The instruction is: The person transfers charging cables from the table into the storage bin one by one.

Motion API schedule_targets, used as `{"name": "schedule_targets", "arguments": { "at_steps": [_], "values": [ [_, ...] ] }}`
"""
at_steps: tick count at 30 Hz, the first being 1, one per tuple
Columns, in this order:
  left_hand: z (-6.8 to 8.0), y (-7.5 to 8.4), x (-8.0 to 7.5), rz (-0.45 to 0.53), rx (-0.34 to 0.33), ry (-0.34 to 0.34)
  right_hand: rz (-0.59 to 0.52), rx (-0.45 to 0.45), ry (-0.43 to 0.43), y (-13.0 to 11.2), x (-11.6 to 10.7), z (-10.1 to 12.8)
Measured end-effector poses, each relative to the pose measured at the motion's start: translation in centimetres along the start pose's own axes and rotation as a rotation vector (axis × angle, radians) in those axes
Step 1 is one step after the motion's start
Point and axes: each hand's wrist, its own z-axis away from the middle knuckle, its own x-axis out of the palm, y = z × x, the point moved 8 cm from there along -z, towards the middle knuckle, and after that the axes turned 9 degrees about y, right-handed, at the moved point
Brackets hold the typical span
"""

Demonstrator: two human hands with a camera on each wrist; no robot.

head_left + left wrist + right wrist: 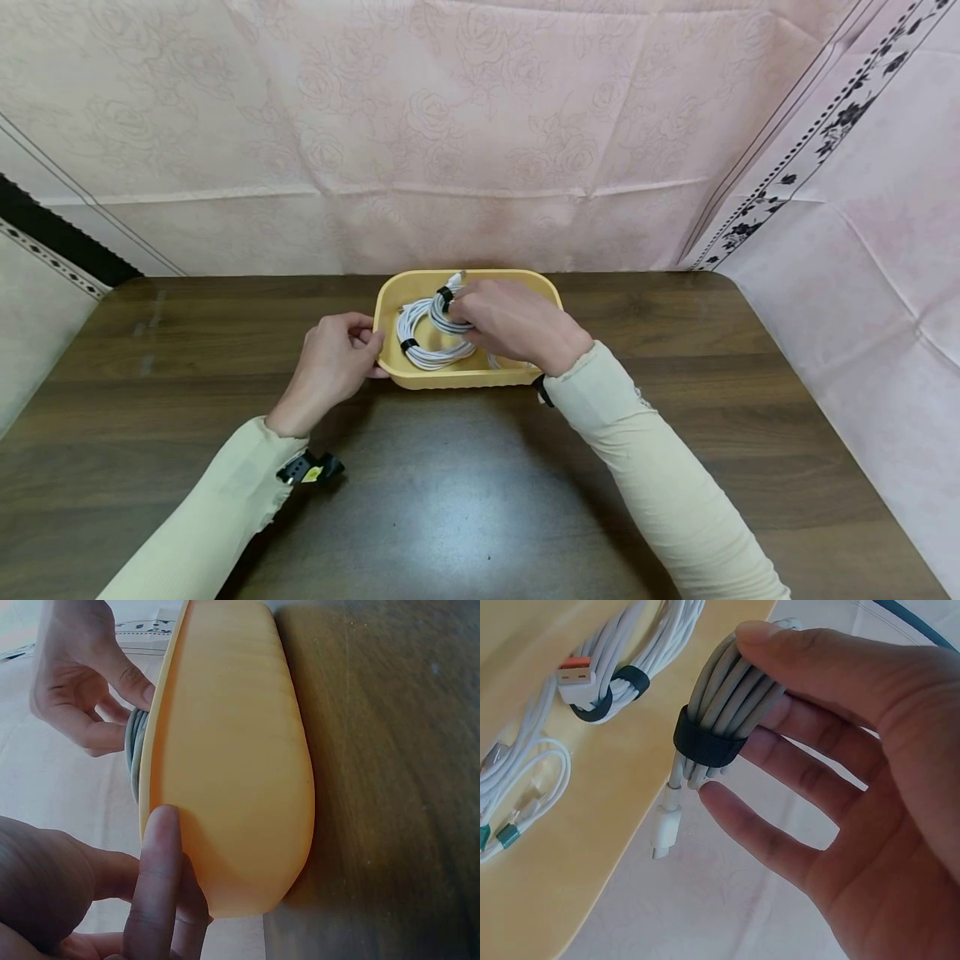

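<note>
A yellow plastic tray (465,380) stands on the dark wooden table (465,500). My left hand (339,360) grips the tray's left end, with a finger (159,877) lying against its outer wall (232,765). Over the tray, my right hand (480,321) pinches a coiled white cable bundle (724,686) between thumb and fingers. A black strap (707,741) binds that bundle, and a white plug hangs from it. A second strapped white bundle (422,348) with an orange USB plug (576,675) lies in the tray.
A thin white cable with teal ends (510,834) also lies in the tray. Pink flowered cloth (480,125) hangs behind the table and along its right side. The table's front stretch reflects light.
</note>
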Motion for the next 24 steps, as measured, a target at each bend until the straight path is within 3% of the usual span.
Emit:
{"name": "schedule_targets", "arguments": {
  "at_steps": [24],
  "values": [
    [-0.06,-0.03,0.05,-0.003,-0.008,-0.006,-0.029,0.023,-0.028,-0.45,0.95,-0.82]
  ]
}}
